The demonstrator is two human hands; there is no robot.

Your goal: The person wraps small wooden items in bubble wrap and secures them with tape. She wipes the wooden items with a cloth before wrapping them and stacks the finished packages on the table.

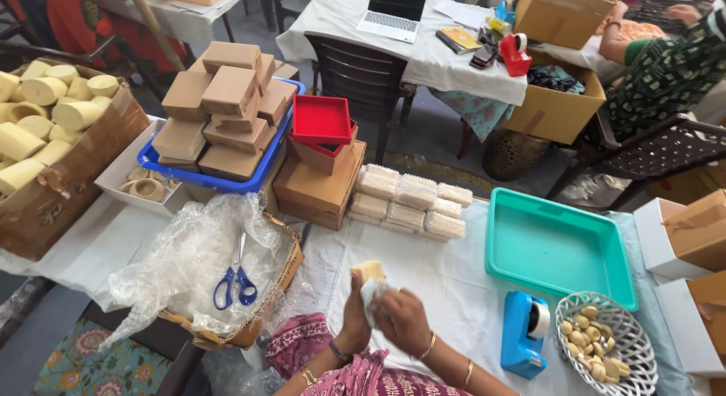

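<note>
1. I see both hands meet low at centre, over the white tablecloth [454,290]. The left hand [355,316] has its fingers clamped on a small tan block [368,270], raised upright.
2. The right hand [404,320] has its fingers pinched on a white cloth [372,294], pressed against the block's lower side.
3. Right of the hands: a blue tape dispenser [523,332], then a white basket [605,347] of pale lumps.
4. Beyond: a teal tray [556,245]; stacked wrapped bars [408,201].
5. Left: blue scissors [236,282] lying on clear plastic wrap [189,260].
</note>
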